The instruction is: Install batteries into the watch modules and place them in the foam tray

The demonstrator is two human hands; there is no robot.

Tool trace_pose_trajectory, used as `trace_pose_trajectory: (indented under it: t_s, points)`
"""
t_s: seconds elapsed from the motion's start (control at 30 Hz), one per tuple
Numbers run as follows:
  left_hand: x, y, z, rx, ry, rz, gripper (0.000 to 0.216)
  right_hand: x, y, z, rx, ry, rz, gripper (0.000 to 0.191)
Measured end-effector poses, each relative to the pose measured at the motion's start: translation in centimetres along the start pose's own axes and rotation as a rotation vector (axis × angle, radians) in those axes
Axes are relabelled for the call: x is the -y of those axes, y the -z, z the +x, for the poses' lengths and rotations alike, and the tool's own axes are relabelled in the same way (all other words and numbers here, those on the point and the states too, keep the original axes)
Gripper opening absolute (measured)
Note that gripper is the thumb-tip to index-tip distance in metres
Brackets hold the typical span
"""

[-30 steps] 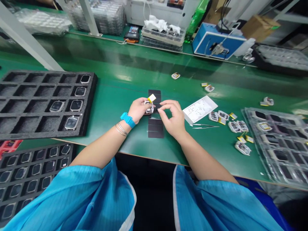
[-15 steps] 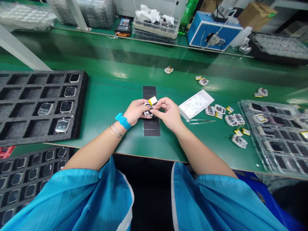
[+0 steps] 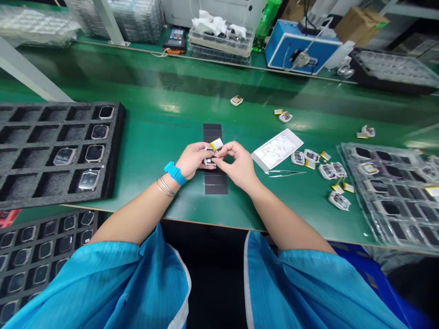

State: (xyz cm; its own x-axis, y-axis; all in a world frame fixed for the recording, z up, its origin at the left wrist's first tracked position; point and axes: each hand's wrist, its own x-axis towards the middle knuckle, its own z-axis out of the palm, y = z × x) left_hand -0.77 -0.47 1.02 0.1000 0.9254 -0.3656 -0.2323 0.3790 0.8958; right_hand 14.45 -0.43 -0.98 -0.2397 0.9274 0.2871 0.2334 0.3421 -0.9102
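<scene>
Over a black strip [image 3: 216,185] on the green bench, my left hand [image 3: 190,160] is closed around an opened smartwatch case [image 3: 208,161] with pale edges. A yellow-edged battery [image 3: 216,144] sticks up from its far side. My right hand [image 3: 240,167] meets the case from the right, thumb and forefinger pinched at its inside; whatever is between those fingertips is too small to make out. To the right lie a white tray of tiny dark parts [image 3: 277,150] and a pair of tweezers [image 3: 286,173].
Several opened watch cases with batteries [image 3: 328,171] lie on the right, beside stacked clear trays [image 3: 380,192]. On the left is a black foam tray [image 3: 113,151] with some watches; a second foam tray [image 3: 44,249] sits lower. A blue box [image 3: 302,45] stands on the back shelf.
Both hands stay at the case, and my right fingers have shifted only slightly. The view has turned a little, so the bench items on the right appear slightly further left.
</scene>
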Motion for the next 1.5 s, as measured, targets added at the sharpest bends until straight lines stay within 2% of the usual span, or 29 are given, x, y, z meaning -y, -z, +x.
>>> trace_pose_trajectory:
  t_s: [0.17, 0.27, 0.33, 0.4, 0.5, 0.57, 0.67, 0.77, 0.97, 1.13, 1.23, 1.33, 1.4, 1.5]
  points:
    - [0.1, 0.1, 0.1, 0.001, -0.015, -0.037, 0.01, 1.0, -0.4, -0.8, -0.008, 0.119, -0.352, 0.006]
    - [0.1, 0.2, 0.1, 0.0, -0.025, -0.057, 0.012, 1.2, -0.3, -0.8, -0.081, 0.157, -0.497, 0.01]
    - [0.0, 0.3, 0.0, 0.015, -0.014, -0.048, 0.013, 0.7, -0.1, -0.4, -0.159, 0.122, -0.466, 0.026]
    - [0.0, 0.3, 0.0, 0.039, 0.004, -0.023, 0.013, -0.1, 0.3, 0.2, -0.161, 0.04, -0.314, 0.034]
    - [0.0, 0.3, 0.0, 0.083, 0.026, 0.011, 0.013, -1.1, 0.6, 0.9, -0.07, -0.068, -0.046, 0.021]
    - [0.0, 0.3, 0.0, 0.111, 0.04, 0.003, 0.015, -1.2, 0.7, 1.0, -0.08, -0.067, 0.001, 0.017]
    - [-0.1, 0.5, 0.1, 0.175, 0.071, -0.042, 0.023, -0.5, 0.7, 0.8, -0.163, 0.007, -0.122, 0.012]
    - [-0.1, 0.5, 0.1, 0.211, 0.073, -0.044, 0.032, 0.1, 0.6, 0.4, -0.187, 0.093, -0.254, 0.01]
    - [0.4, 0.5, 0.4, 0.135, 0.064, 0.001, 0.02, 0.2, 0.3, 0.0, -0.14, 0.215, -0.456, 0.012]
    - [0.1, 0.8, 0.9, 0.139, 0.143, -0.213, 0.025, 0.2, -0.2, -0.2, -0.062, 0.368, -0.759, 0.021]
    - [0.0, 1.1, 1.1, 0.141, 0.18, -0.334, 0.023, -0.3, -0.3, -0.3, -0.046, 0.421, -0.822, 0.02]
    - [0.1, 1.6, 1.6, 0.176, 0.127, -0.326, 0.019, -1.4, -0.1, 0.0, -0.068, 0.424, -0.724, 0.015]
    - [0.3, 1.9, 1.8, 0.224, 0.089, -0.291, 0.02, -2.3, 0.0, 0.4, -0.092, 0.356, -0.555, 0.013]
    - [0.8, 2.4, 2.0, 0.301, 0.03, -0.236, 0.026, -3.1, 0.2, 0.9, -0.023, 0.131, -0.15, 0.046]
